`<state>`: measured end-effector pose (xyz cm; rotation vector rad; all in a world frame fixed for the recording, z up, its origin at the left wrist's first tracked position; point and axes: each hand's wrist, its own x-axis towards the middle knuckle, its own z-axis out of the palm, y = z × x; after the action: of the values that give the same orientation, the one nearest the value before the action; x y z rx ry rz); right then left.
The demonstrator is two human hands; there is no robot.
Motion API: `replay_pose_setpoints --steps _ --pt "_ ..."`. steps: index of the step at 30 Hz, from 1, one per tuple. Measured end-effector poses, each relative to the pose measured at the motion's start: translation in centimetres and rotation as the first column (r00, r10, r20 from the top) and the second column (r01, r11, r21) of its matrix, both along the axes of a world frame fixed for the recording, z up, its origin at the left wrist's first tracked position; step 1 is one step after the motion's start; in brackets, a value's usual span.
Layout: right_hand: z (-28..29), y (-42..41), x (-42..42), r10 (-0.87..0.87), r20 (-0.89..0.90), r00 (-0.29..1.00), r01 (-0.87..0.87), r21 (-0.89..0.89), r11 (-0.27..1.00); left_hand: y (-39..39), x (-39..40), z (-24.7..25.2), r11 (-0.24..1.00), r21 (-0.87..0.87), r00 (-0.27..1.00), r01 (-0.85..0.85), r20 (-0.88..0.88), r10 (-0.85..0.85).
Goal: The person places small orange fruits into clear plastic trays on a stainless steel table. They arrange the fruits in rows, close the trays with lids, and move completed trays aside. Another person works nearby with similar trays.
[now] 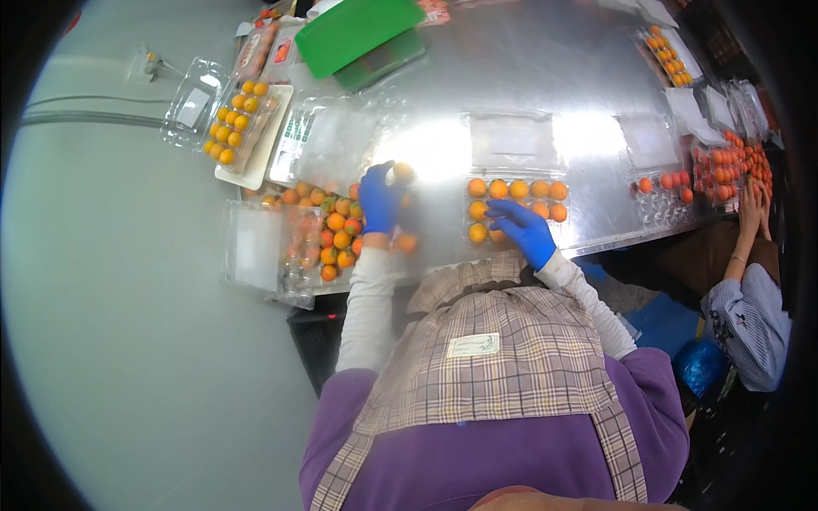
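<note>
My left hand (pixel 378 199), in a blue glove, is raised beside a heap of orange and red cherry tomatoes (pixel 342 239). A pale orange cherry tomato (pixel 402 170) appears pinched at its fingertips, blurred by glare. My right hand (pixel 525 231), also gloved in blue, is over a clear plastic clamshell tray (pixel 565 233). Its thumb and fingers are spread above the tray's left half; whether they grip a fruit is hidden. Orange cherry tomatoes (pixel 519 188) fill the tray's far row, and others show in the nearer rows. The clear lid (pixel 513 144) lies folded back.
At left, a filled clamshell (pixel 235 121) rests on a white tray (pixel 281 108), near an open clamshell (pixel 255 249). A green bin (pixel 358 32) stands on the steel table (pixel 511 57). At right, a co-worker's hands (pixel 753 198) are beside red tomatoes (pixel 719 172) and a part-filled clamshell (pixel 661 198).
</note>
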<state>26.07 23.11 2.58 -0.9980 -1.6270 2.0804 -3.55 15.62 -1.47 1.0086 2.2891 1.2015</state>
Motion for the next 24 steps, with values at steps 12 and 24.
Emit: replay_pose_setpoints --steps 12,24 --pt "0.0 0.4 1.1 -0.104 -0.049 0.993 0.103 -0.009 0.995 1.5 2.3 4.3 0.989 0.146 0.932 -0.033 0.362 -0.023" --pt "-2.8 1.1 -6.3 0.096 0.243 0.965 -0.204 0.471 0.858 -4.0 0.5 -0.5 0.999 0.027 0.996 -0.02 -0.088 0.022"
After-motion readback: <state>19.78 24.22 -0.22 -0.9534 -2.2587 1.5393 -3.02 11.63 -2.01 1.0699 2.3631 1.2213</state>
